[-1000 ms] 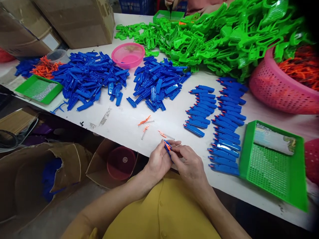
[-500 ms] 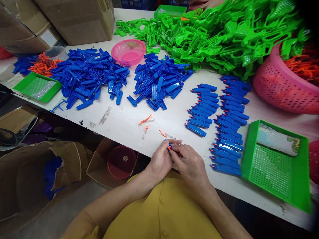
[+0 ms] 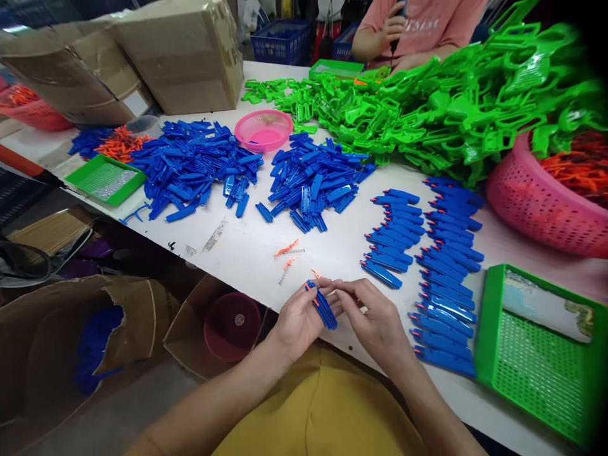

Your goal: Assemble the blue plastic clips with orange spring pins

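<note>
My left hand (image 3: 300,320) is closed on a long blue plastic part (image 3: 325,309), held tilted with its ribbed hollow side up and an orange piece at its upper end. Just right of it, my right hand (image 3: 375,316) has thumb and forefinger pinched together; whatever they hold is too small or hidden to name. Beyond my hands lie orange pieces (image 3: 287,247) with thin metal springs (image 3: 285,272). Another orange piece (image 3: 316,273) is partly covered by my fingers. To the right, blue parts with orange tips (image 3: 444,304) lie in two stacked columns.
Heaps of blue parts (image 3: 190,168) and green plastic toy gun frames (image 3: 403,114) cover the table's far side. A pink basket (image 3: 536,196) and a green tray (image 3: 491,323) stand right. Cardboard boxes (image 3: 185,57) stand far left. Across the table, a person (image 3: 427,31) holds a dark tool.
The view has tilted up, showing more of the person opposite. The blue part now shows its length in my left hand, and my right fingers have drawn away from its orange end.
</note>
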The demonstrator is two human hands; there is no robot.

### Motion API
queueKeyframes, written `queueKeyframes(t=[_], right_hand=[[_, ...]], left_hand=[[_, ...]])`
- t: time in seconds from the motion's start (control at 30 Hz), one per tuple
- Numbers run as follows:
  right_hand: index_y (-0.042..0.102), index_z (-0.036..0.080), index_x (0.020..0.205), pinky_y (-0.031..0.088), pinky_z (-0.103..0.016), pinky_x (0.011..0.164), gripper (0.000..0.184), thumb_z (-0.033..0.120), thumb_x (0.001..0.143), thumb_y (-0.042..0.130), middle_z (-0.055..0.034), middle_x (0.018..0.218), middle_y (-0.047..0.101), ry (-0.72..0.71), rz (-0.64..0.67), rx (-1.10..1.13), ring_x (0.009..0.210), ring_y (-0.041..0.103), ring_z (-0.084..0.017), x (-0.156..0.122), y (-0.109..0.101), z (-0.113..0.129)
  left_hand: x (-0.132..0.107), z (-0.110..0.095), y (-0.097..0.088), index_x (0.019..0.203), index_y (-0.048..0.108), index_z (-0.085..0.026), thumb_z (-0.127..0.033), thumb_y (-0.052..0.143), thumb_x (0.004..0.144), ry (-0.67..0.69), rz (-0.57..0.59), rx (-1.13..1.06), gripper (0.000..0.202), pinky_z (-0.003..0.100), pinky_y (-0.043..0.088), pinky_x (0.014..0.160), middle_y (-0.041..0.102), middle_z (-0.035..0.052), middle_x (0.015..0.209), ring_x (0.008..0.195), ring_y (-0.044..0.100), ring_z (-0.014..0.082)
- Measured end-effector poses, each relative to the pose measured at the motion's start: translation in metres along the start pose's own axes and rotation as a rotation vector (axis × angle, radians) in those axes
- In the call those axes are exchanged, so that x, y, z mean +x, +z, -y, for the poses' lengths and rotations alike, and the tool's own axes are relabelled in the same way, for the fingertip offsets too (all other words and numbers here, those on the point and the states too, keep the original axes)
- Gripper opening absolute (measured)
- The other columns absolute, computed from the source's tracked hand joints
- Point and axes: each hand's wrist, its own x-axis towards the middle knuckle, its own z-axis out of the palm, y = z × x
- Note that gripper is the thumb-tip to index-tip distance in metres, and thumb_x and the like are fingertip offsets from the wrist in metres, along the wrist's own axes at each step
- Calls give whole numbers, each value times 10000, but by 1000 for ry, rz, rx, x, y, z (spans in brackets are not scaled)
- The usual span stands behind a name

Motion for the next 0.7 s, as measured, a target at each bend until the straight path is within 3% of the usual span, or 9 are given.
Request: queueKeyframes(t=[0.13, 0.23, 0.37, 0.53, 0.7], right_hand=[[650, 236, 977, 533, -317, 692, 160, 285, 981, 497, -51, 890, 668, -61, 2, -7, 802, 632, -176, 8, -3, 10], [635, 246, 1038, 546, -368, 792, 137, 226, 968, 520, -72, 982, 663, -163, -46, -58, 926, 629, -207, 0, 3, 19], [582, 236, 1246, 545, -443, 847, 324, 189, 926, 584, -118, 1120, 624, -312, -110, -195, 1057, 592, -267, -13, 14, 22], [453, 219, 1425, 538, -504, 878, 529, 196, 918, 602, -161, 1223, 601, -431, -135, -321, 1124, 573, -306, -10, 25, 23], [495, 172, 1402, 547, -485, 891, 505, 121, 909, 590, -175, 1202, 627, -479, -142, -337, 1122, 588, -294, -7, 33, 18]], left_hand=[[-5, -17, 7, 1010, 675, -129, -287, 576, 880, -9, 29, -67, 228, 459, 459, 1022, 692, 162, 1199, 1116, 649, 285], [-8, -23, 10, 1027, 676, -121, -274, 541, 897, 4, 13, -76, 241, 415, 438, 1057, 690, 162, 1221, 1129, 652, 269], [-9, -24, 9, 1050, 667, -129, -253, 534, 908, -14, 26, -80, 232, 415, 400, 1109, 690, 146, 1233, 1192, 628, 271], [-7, -22, 6, 1053, 667, -142, -254, 553, 913, 6, 45, -41, 212, 420, 399, 1118, 689, 131, 1237, 1239, 598, 270], [-6, -18, 8, 1026, 668, -144, -264, 563, 913, 49, 31, -9, 196, 420, 386, 1129, 693, 130, 1226, 1248, 590, 271]])
